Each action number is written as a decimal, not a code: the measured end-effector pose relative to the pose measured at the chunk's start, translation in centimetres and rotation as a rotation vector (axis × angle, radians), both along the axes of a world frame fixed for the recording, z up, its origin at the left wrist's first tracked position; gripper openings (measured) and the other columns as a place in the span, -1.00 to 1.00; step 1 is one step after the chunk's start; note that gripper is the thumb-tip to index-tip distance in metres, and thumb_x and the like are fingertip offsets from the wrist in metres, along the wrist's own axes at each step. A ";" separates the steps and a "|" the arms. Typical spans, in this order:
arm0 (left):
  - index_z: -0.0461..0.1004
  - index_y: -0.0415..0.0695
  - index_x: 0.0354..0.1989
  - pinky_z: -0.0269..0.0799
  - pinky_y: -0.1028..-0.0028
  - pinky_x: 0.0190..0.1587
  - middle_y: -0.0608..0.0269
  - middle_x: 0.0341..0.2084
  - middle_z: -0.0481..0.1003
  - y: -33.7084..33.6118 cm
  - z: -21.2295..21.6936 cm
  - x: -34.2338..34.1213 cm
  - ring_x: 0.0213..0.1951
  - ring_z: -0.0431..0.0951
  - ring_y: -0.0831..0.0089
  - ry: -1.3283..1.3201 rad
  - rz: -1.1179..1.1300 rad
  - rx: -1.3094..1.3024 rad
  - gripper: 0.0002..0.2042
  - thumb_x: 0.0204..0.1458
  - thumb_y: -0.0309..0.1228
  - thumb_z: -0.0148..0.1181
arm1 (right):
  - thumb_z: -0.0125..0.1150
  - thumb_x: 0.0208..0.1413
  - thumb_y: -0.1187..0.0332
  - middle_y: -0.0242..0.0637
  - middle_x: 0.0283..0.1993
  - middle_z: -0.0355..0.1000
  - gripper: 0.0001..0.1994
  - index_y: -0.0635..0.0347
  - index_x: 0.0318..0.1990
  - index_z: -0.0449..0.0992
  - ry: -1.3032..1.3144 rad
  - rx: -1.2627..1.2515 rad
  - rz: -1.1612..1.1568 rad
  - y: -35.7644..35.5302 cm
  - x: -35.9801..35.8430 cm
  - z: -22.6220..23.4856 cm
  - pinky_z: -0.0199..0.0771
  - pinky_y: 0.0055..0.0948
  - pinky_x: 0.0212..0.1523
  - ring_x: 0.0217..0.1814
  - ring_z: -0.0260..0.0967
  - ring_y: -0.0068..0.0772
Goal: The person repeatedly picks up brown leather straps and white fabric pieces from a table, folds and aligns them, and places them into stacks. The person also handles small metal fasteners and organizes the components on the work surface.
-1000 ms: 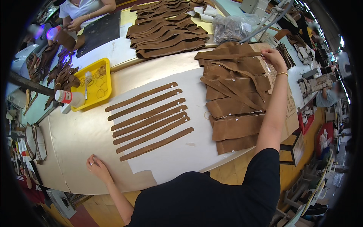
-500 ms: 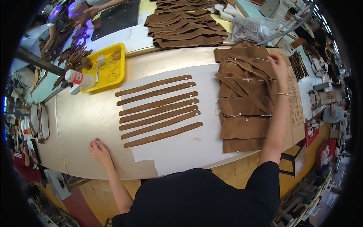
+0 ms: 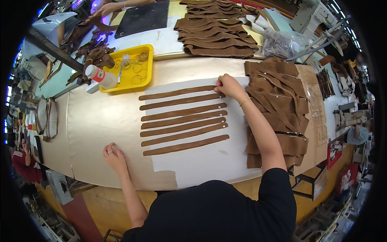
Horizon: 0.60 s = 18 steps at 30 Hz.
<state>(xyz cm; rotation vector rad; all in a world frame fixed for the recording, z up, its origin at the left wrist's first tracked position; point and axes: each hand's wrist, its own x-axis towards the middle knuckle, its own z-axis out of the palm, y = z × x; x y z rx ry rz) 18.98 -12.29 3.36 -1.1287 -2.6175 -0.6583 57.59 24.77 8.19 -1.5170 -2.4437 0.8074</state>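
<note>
Several narrow brown leather-like strips [image 3: 183, 120] lie side by side on a pale grey sheet [image 3: 201, 161], most with a small white tag at the right end. My right hand [image 3: 230, 86] is at the right end of the farthest strip [image 3: 177, 93], fingertips pinched together over it and covering that end. My left hand [image 3: 115, 158] rests on the beige tabletop left of the nearest strip, fingers loosely bent and apart, nothing visible in it. Right of the sheet is a pile of wider brown pieces [image 3: 278, 101], with several thin strips lying crosswise on top.
A yellow tray [image 3: 150, 66] at the back left holds rubber bands and a pen; a white bottle with a red label [image 3: 100, 76] leans by it. Behind are stacked brown pieces [image 3: 217, 34] and a clear plastic bag [image 3: 280, 44]. Another person's hand [image 3: 109, 8] works at the far left.
My right hand has moved left from the pile of wider pieces to the end of the farthest strip. My left hand stays on the tabletop. The whole view has shifted slightly.
</note>
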 end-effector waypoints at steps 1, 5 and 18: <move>0.48 -0.09 -0.05 0.24 0.12 0.10 0.09 0.01 0.38 0.0 0.1 0.0 0.05 0.33 0.07 -0.018 -0.005 0.006 -0.75 0.09 -0.49 0.05 | 0.43 -0.13 0.36 -0.13 -0.37 0.54 -0.78 0.27 -0.39 0.53 -0.001 -0.039 -0.006 0.0 -0.2 0.3 0.47 -0.31 -0.23 -0.32 0.49 -0.18; 0.47 -0.11 -0.04 0.25 0.13 0.09 0.06 0.01 0.38 0.4 0.4 0.4 0.04 0.33 0.05 0.002 -0.022 0.003 -0.75 0.09 -0.50 0.04 | 0.42 -0.10 0.37 -0.23 -0.42 0.56 -0.79 0.27 -0.31 0.58 0.078 -0.145 0.012 0.6 0.4 0.6 0.46 -0.41 -0.24 -0.33 0.51 -0.30; 0.48 -0.13 -0.04 0.26 0.13 0.09 0.06 -0.02 0.39 0.3 0.1 -0.3 0.03 0.36 0.06 0.023 -0.027 -0.037 -0.75 0.11 -0.49 0.02 | 0.23 0.18 0.36 -0.34 -0.32 0.55 -0.87 0.19 -0.23 0.44 0.500 -0.567 -0.230 -4.2 16.2 14.7 0.44 -0.69 -0.40 -0.41 0.48 -0.65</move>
